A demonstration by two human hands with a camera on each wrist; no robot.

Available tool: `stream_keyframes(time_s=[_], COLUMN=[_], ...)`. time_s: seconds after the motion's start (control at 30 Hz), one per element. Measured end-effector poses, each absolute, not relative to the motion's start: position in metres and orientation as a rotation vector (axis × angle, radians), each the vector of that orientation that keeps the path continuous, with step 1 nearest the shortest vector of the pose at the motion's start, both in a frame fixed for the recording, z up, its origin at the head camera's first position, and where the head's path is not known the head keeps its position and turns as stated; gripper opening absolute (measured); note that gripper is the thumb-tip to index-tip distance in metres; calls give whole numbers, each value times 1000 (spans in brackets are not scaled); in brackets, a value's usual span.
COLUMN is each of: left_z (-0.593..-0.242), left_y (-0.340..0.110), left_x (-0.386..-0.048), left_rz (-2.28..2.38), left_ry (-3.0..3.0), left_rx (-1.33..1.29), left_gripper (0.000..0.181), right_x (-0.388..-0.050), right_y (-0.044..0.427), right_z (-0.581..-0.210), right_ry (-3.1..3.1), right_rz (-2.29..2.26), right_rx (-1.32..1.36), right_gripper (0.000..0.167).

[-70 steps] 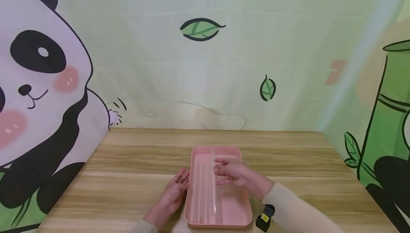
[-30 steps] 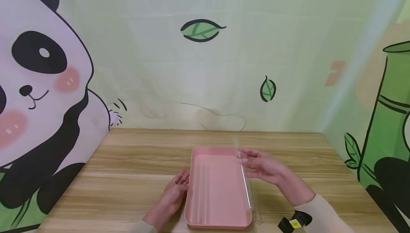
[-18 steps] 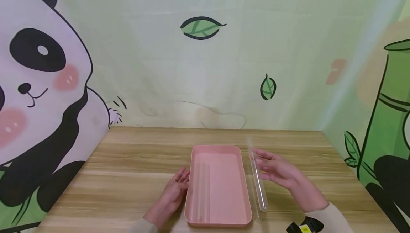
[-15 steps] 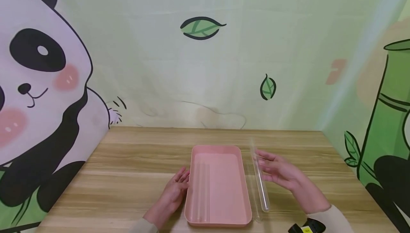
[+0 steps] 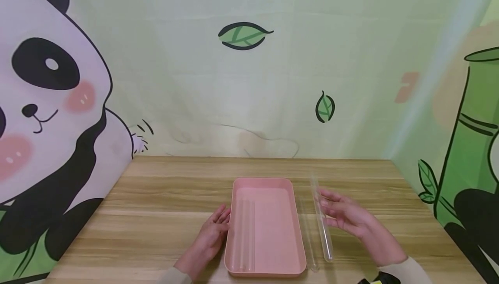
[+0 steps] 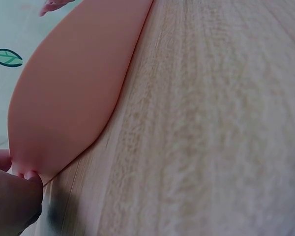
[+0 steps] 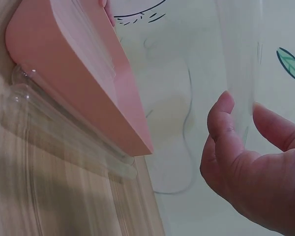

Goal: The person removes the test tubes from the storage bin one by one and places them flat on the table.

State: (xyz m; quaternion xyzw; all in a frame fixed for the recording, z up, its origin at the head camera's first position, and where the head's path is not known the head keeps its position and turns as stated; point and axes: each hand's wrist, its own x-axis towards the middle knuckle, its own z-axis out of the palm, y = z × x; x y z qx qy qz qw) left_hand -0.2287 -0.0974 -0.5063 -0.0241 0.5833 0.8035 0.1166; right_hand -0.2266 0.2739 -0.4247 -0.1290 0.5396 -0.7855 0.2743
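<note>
My right hand [image 5: 345, 214] pinches a clear test tube [image 5: 326, 243] between thumb and fingertips, above the table to the right of a pink tray [image 5: 278, 232]. In the right wrist view this tube rises from the fingers, its upper end out of frame. Along the tray's right outer wall lies clear tubing [image 5: 309, 245]; in the right wrist view two rounded ends show there, one perhaps a reflection. Several clear tubes [image 5: 244, 236] lie side by side in the tray's left part. My left hand [image 5: 210, 234] rests against the tray's left wall, fingers extended, thumb touching it.
The wood-grain table [image 5: 175, 197] reaches back to a green cloth backdrop [image 5: 187, 80] printed with a panda and leaves. A black device with a yellow label [image 5: 380, 279] sits at the right wrist.
My right hand has lifted the tube out from the middle of the tray and carried it right, past the tray's edge and the tubing beside it. The left hand and tray stay put.
</note>
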Motion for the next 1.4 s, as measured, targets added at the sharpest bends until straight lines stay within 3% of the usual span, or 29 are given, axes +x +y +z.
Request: stream_keyframes(time_s=[1.4], left_z=[-509], left_y=[-98], left_x=[-230], left_rz=[2360], left_ry=[1684], left_rx=[-71], left_gripper=[75], right_x=[-230], right_y=[284], right_z=[-469], right_ry=[1581], right_rz=[-2045], right_rx=[-104], right_gripper=[27])
